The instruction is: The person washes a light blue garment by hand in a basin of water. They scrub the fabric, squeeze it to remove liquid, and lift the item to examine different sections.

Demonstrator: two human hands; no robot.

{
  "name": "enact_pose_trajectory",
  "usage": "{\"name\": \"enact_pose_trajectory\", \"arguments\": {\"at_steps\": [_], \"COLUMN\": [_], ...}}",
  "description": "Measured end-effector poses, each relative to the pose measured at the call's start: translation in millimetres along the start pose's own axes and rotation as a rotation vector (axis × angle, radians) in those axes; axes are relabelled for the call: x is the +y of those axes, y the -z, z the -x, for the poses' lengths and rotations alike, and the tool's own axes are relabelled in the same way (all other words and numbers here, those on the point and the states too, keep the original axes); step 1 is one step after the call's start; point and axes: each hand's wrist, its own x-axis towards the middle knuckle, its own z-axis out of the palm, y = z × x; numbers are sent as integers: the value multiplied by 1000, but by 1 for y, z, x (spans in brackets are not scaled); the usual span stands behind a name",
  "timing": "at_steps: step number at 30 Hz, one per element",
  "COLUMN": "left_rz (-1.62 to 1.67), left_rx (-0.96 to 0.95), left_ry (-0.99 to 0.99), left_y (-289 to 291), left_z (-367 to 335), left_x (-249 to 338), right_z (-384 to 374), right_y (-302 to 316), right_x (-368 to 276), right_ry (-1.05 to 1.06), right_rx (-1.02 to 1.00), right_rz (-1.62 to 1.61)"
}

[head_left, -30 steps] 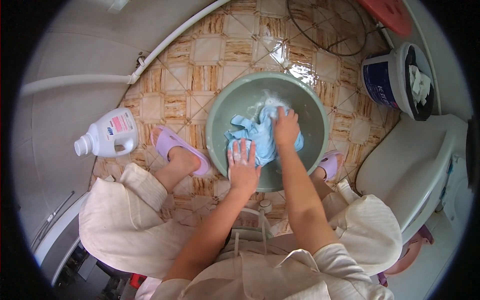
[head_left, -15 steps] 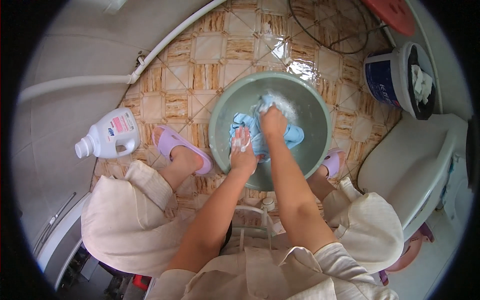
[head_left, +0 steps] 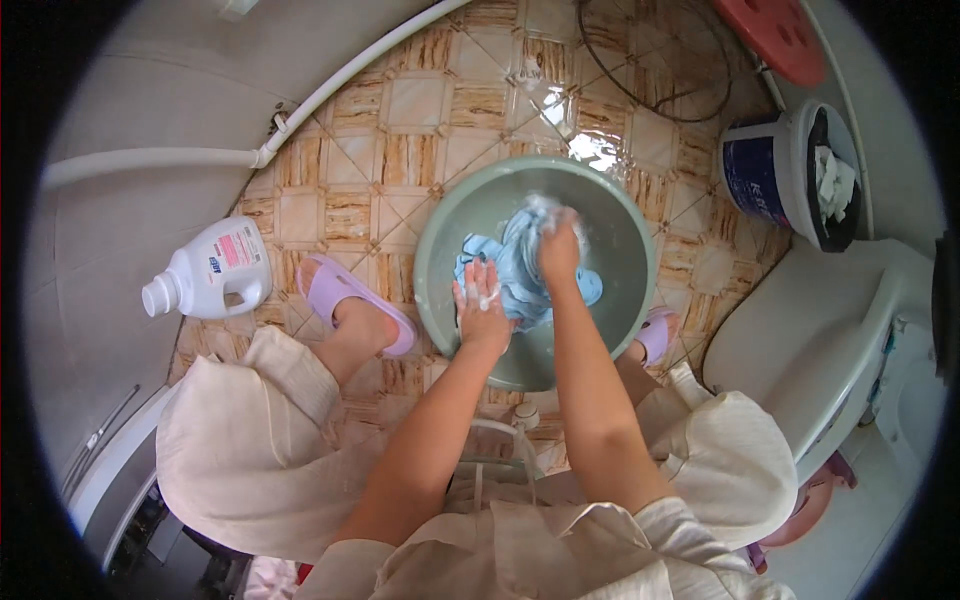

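A grey-green basin (head_left: 635, 300) stands on the tiled floor between my feet. Wet light-blue cloth (head_left: 520, 265), perhaps a garment, lies bunched inside it with white suds along its far side. My left hand (head_left: 483, 305) rests flat on the cloth's near left part, fingers spread and foam on the back. Toward the far right of the cloth, my right hand (head_left: 560, 250) is closed in a fist at the sudsy end, with cloth gathered under it. Its fingertips are partly hidden.
A white detergent bottle (head_left: 215, 268) lies at the left beside my purple slipper (head_left: 355, 302). On the right are a bin with crumpled paper (head_left: 770, 170) and a white toilet (head_left: 810, 330). A hose (head_left: 660, 105) and wet tiles are beyond the basin; a red plastic piece (head_left: 775, 35) is at far right.
My right hand has shifted slightly right and nearer on the cloth, and the sudsy part is spread out more. My left hand stays in place with its fingers a little more spread.
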Motion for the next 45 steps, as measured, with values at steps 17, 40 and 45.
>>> {"name": "enact_pose_trajectory", "arguments": {"at_steps": [17, 40, 45], "left_rz": [33, 1156, 1497], "left_rx": [495, 231, 80], "left_ry": [-239, 165, 199], "left_y": [14, 21, 52], "left_z": [36, 3, 15], "left_x": [-26, -41, -42], "right_z": [14, 29, 29], "right_y": [55, 75, 74], "right_x": [51, 44, 61], "right_ry": [-153, -48, 30], "right_rx": [-395, -165, -217], "right_rz": [-1778, -1605, -1500]}}
